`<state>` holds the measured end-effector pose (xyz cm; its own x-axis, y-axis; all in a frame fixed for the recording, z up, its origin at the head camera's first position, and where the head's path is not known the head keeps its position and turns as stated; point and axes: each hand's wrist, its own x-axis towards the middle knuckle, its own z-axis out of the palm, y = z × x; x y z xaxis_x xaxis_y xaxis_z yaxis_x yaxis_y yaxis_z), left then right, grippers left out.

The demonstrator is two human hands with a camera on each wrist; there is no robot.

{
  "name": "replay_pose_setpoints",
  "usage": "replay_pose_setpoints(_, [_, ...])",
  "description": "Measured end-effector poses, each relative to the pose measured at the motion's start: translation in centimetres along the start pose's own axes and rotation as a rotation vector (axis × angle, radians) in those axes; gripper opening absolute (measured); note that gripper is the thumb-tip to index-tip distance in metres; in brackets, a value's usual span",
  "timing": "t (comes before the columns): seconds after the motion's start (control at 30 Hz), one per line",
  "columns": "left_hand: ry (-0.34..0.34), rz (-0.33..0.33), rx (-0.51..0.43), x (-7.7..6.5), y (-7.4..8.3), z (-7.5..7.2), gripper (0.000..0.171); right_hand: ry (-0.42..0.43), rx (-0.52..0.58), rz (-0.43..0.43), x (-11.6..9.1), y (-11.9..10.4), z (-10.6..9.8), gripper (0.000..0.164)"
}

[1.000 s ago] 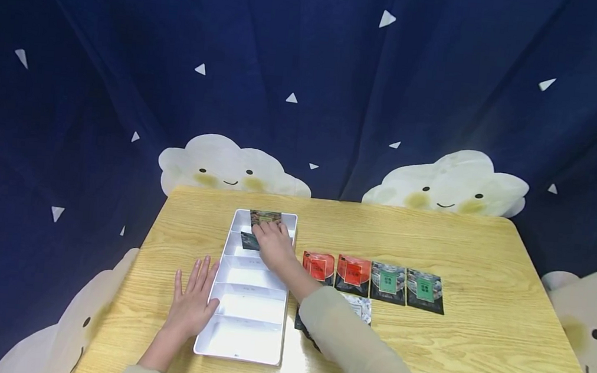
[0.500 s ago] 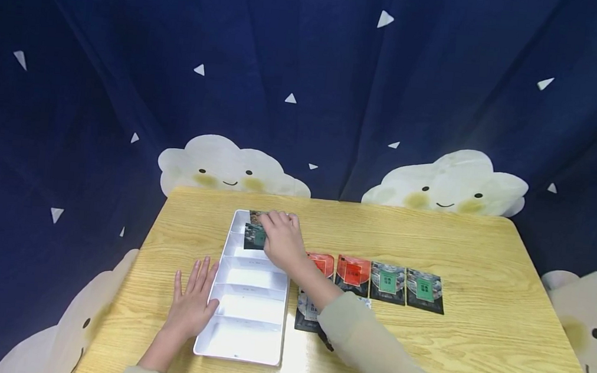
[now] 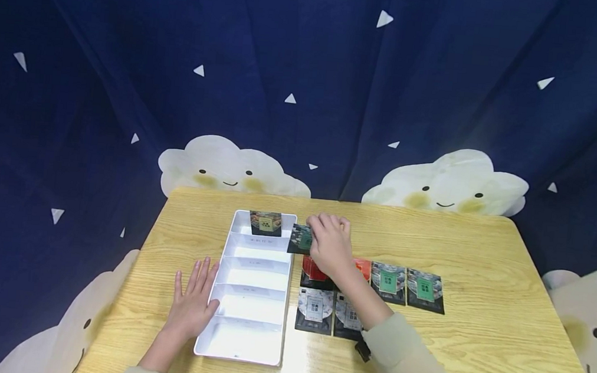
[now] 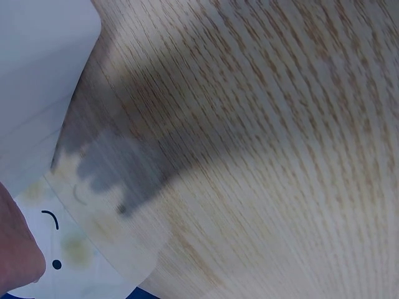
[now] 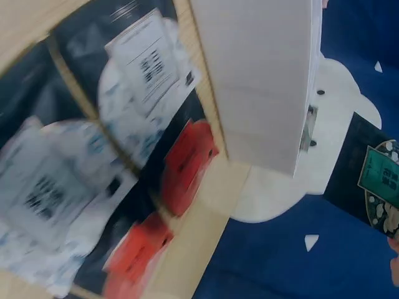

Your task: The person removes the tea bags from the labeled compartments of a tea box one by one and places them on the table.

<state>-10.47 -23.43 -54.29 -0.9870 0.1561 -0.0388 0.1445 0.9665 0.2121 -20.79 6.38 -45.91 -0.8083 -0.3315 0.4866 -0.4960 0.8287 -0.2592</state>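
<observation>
My right hand (image 3: 332,246) pinches a dark sachet with a green label (image 3: 300,240) by its edge, just off the right side of the white divided tray (image 3: 239,341). The right wrist view shows this green-labelled sachet (image 5: 381,177) at its right edge, with only a bit of fingertip. In the tray's far compartment leans a sachet with a gold-brown label (image 3: 265,224). My left hand (image 3: 192,304) lies with fingers straight on the table along the tray's left side, its thumb at the tray wall. The left wrist view catches part of a finger (image 4: 19,249) near the tray.
Right of the tray, sachets lie in rows: red-labelled ones (image 3: 317,273) partly under my right hand and arm, green-labelled ones (image 3: 388,283) beside them, white-labelled ones (image 3: 314,310) nearer. A small black item (image 3: 363,351) sits by my right sleeve. Behind the table hangs a blue curtain (image 3: 338,95).
My right hand has lifted the green-labelled sachet out of the tray's second compartment and moved right, past the tray's edge. The gold-brown sachet is now uncovered. My left hand has stayed put.
</observation>
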Motion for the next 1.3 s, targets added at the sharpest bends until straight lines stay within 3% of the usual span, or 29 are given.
replay_pose_setpoints(0.57, [0.000,-0.001,-0.002,-0.1,-0.1,0.0,0.070,-0.026,-0.062,0.132,-7.5,6.4,-3.5,0.014])
replay_pose_setpoints(0.9, [0.038,0.013,-0.014,0.0,-0.2,0.1,0.070,-0.138,-0.093,0.259,-11.8,9.2,-3.6,0.018])
replay_pose_setpoints(1.3, [0.071,0.025,-0.003,0.0,-0.1,0.2,0.071,-0.224,-0.113,0.304,-16.0,11.8,-2.6,0.023])
